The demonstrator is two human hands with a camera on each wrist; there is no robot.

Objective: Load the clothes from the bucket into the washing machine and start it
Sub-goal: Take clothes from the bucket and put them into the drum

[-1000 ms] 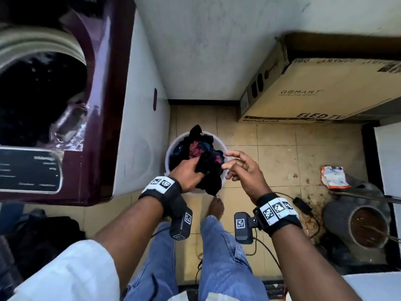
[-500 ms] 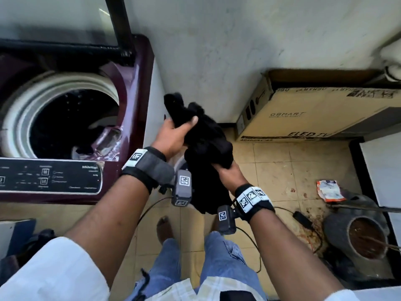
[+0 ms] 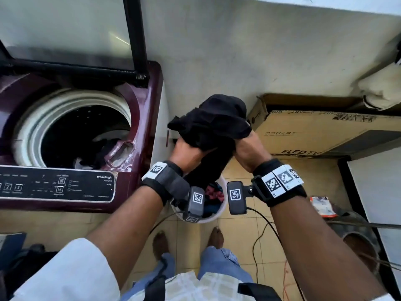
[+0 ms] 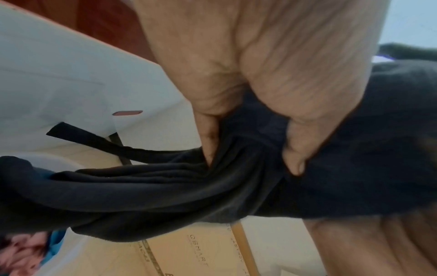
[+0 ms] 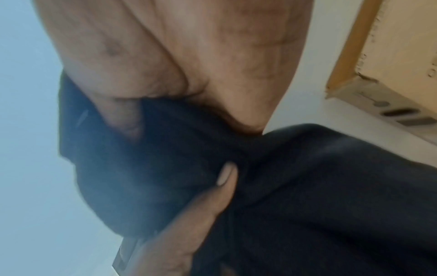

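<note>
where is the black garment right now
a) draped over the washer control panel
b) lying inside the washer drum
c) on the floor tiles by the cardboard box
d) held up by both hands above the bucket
d: the left hand and right hand both grip the black garment, which is bunched in the air over the white bucket, beside the washing machine and not yet in its drum.

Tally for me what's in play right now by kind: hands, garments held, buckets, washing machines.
Hands: 2, left hand and right hand, each with a grip on the black garment
Garments held: 1, that black one
Buckets: 1, white bucket with more clothes inside, too bunched to count
Washing machines: 1, maroon washing machine, lid up
Total: 5
</note>
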